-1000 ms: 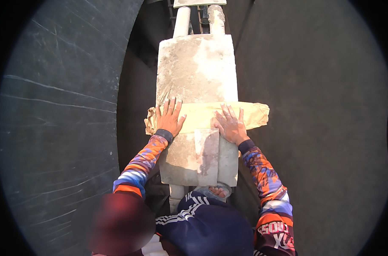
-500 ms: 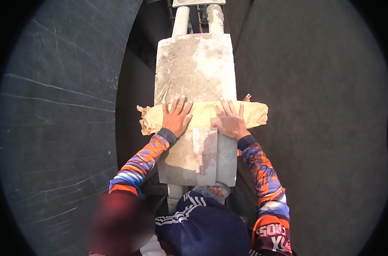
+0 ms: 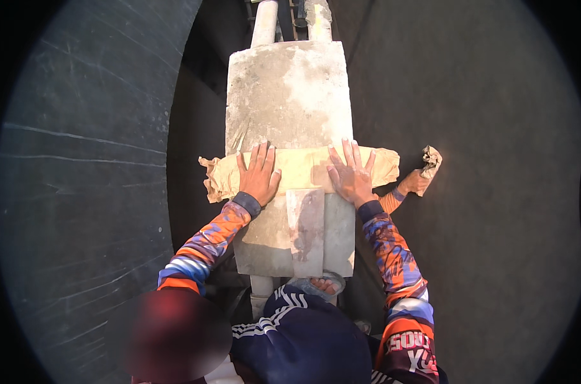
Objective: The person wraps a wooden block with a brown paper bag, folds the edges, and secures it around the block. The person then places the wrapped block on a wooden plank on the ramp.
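A strip of tan paper (image 3: 300, 168) lies crosswise over a worn grey slab (image 3: 287, 96), its crumpled left end sticking out past the slab's edge. My left hand (image 3: 258, 178) presses flat on the paper left of the middle, fingers spread. Toward the right end, my right hand (image 3: 353, 180) rests on it the same way, palm down. Just below the paper, between my wrists, is a narrow flat piece (image 3: 306, 230) on the slab. Beyond my right wrist, another person's hand (image 3: 416, 183) in an orange sleeve grips a crumpled piece of brown paper (image 3: 432, 161).
Two pale round posts (image 3: 265, 24) extend beyond the slab's far end. A dark sheet with pale creases (image 3: 86, 153) stands along the left, and a dark grey surface (image 3: 476, 256) spreads on the right. A foot (image 3: 324, 284) shows at the slab's near edge.
The other person's hand has come out from behind the right end of the strip, moving right with crumpled paper in it. My right hand has shifted slightly; both palms stay on the strip.
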Demonstrator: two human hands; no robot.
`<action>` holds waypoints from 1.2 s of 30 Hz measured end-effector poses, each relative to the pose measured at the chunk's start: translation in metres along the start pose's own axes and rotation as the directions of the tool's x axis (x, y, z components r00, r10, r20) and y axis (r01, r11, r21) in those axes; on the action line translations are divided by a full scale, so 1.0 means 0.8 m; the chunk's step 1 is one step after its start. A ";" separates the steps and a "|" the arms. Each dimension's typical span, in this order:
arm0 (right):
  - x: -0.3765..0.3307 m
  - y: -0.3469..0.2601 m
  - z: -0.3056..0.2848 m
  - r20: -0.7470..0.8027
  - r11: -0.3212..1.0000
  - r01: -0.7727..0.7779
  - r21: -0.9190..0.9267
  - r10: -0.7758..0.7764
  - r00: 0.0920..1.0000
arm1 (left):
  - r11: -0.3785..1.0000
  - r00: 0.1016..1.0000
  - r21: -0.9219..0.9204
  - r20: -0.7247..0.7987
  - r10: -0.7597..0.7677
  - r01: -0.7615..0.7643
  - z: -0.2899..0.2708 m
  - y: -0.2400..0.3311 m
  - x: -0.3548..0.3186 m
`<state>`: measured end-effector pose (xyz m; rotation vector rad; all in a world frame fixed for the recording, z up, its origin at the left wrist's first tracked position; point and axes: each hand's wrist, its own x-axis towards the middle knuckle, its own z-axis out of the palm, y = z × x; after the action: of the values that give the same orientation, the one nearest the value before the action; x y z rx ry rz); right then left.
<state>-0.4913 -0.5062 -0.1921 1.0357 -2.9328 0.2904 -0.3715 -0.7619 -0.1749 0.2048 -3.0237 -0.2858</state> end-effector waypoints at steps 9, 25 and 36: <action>0.003 -0.003 -0.008 0.015 1.000 -0.011 -0.002 0.011 1.000 | 0.935 0.927 -0.048 0.121 0.356 -0.353 0.014 0.045 0.063; -0.066 0.027 0.014 0.425 -0.242 -0.409 0.880 0.786 0.449 | 0.924 0.921 0.018 0.089 0.379 -0.382 0.028 0.021 0.049; 0.033 -0.058 -0.136 0.236 -0.495 0.259 0.830 0.732 0.639 | 0.940 0.973 -0.265 -0.140 0.185 -0.216 -0.075 0.068 0.035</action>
<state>-0.4877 -0.5379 -0.0753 -0.5241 -1.2462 2.8513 -0.3996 -0.7240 -0.1038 -0.1069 -2.8185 -0.6505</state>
